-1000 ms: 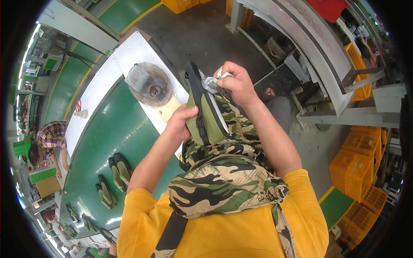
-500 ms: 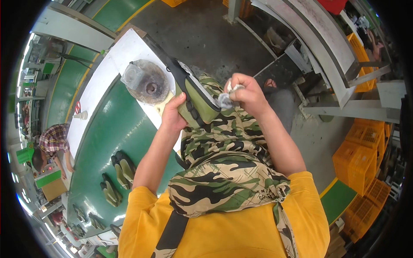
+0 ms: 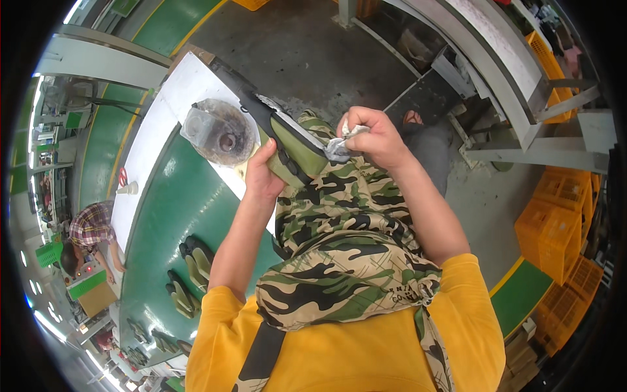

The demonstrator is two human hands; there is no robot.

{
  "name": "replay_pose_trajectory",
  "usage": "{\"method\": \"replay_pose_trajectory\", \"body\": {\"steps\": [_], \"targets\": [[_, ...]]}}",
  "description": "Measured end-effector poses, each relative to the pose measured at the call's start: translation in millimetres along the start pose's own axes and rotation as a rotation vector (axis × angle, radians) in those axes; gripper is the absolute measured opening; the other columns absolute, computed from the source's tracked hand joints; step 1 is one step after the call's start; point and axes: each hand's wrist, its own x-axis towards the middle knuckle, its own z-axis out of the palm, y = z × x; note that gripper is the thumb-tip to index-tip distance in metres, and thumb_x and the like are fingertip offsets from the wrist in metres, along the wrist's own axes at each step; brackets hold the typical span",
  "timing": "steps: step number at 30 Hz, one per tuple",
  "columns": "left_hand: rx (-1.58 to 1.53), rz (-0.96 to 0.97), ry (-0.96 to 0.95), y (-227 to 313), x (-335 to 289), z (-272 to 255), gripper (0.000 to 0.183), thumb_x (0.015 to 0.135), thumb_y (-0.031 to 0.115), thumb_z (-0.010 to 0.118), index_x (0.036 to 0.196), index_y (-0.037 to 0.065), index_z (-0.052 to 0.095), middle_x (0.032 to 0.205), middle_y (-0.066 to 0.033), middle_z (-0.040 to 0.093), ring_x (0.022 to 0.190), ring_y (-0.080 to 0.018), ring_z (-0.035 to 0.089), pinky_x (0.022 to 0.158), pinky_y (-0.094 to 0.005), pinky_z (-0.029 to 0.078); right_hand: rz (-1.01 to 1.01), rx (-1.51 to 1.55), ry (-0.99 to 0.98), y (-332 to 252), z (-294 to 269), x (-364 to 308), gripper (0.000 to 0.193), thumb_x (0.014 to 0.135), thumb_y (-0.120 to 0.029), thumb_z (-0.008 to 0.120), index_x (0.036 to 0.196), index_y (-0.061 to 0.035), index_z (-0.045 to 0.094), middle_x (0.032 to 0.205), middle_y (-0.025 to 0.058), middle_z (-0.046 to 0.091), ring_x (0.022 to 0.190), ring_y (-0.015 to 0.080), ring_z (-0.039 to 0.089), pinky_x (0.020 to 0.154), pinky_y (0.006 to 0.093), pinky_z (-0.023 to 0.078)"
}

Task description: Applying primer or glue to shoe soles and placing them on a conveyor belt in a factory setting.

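Note:
My left hand (image 3: 263,174) is closed around an olive-green and black shoe (image 3: 302,149), which lies tilted over my lap with a pale strip along its edge. The thumb presses on its near side. In my right hand (image 3: 377,136) a crumpled whitish-grey cloth (image 3: 337,150) is pinched between the fingers. That cloth touches, or nearly touches, the shoe's end nearest me. Just left of the shoe stands a round, stained dish (image 3: 228,145) with a cloudy plastic cup (image 3: 202,126) on its rim.
Several similar shoes (image 3: 197,261) rest on a green conveyor belt (image 3: 215,209), edged by a white ledge (image 3: 157,124). At the far left another person (image 3: 91,225) leans over the belt. Orange crates (image 3: 548,228) are stacked at right. A grey metal frame (image 3: 496,72) stands at upper right.
The belt and its shoes have shifted slightly right and down in view. Both hands keep their holds, and the cloth stays at the shoe's end.

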Motion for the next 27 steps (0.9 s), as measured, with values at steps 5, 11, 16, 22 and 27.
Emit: {"method": "replay_pose_trajectory", "body": {"steps": [5, 11, 16, 22, 27], "targets": [[-0.051, 0.021, 0.046, -3.5, 5.7, -0.2, 0.048, 0.095, 0.024, 0.055, 0.135, 0.001, 0.045, 0.133, -0.0172, 0.053, 0.123, -0.0335, 0.051, 0.108, -0.0484, 0.038, -0.048, -0.074, 0.205, 7.4, -2.2, 13.2, 0.009, 0.078, -0.001, 0.063, 0.079, -0.0048, 0.055, 0.083, 0.0023, 0.061, 0.072, 0.008, 0.053, 0.064, 0.0214, 0.04], [0.018, 0.105, 0.078, -5.2, 14.8, 7.6, 0.047, 0.093, 0.021, 0.055, 0.136, 0.002, 0.046, 0.134, -0.0161, 0.053, 0.124, -0.0332, 0.051, 0.109, -0.0489, 0.037, 0.017, -0.09, 0.206, 12.1, -5.7, 13.2, 0.009, 0.079, -0.001, 0.065, 0.079, -0.0053, 0.057, 0.073, -0.0017, 0.058, 0.062, 0.0038, 0.05, 0.054, 0.0214, 0.039], [0.079, 0.085, 0.111, -2.3, 19.8, -0.1, 0.044, 0.093, 0.016, 0.053, 0.133, -0.001, 0.046, 0.131, -0.0159, 0.055, 0.119, -0.0325, 0.055, 0.107, -0.0498, 0.04, 0.054, 0.039, 0.188, 1.9, -21.7, -7.7, 0.012, 0.076, -0.005, 0.069, 0.082, -0.0038, 0.059, 0.073, -0.0037, 0.057, 0.066, 0.0044, 0.05, 0.057, 0.0227, 0.039], [0.369, 0.157, 0.066, 6.8, 48.8, 32.4, 0.041, 0.09, 0.011, 0.058, 0.128, -0.004, 0.049, 0.123, -0.0136, 0.06, 0.113, -0.0285, 0.059, 0.101, -0.042, 0.045, -0.046, 0.518, 0.599, 23.3, -92.3, -25.5, 0.011, 0.078, 0.002, 0.059, 0.077, -0.0065, 0.053, 0.074, 0.0028, 0.055, 0.069, 0.0122, 0.055, 0.062, 0.027, 0.042], [0.598, 0.086, 0.013, -0.4, 78.5, 79.7, 0.049, 0.079, 0.005, 0.068, 0.124, -0.004, 0.051, 0.114, -0.0119, 0.062, 0.105, -0.025, 0.061, 0.096, -0.0373, 0.048, 0.074, 0.422, 0.76, 87.0, -136.3, -33.3, 0.015, 0.077, 0.001, 0.062, 0.074, -0.0082, 0.051, 0.069, 0.0014, 0.053, 0.061, 0.012, 0.052, 0.054, 0.0276, 0.038]]}}
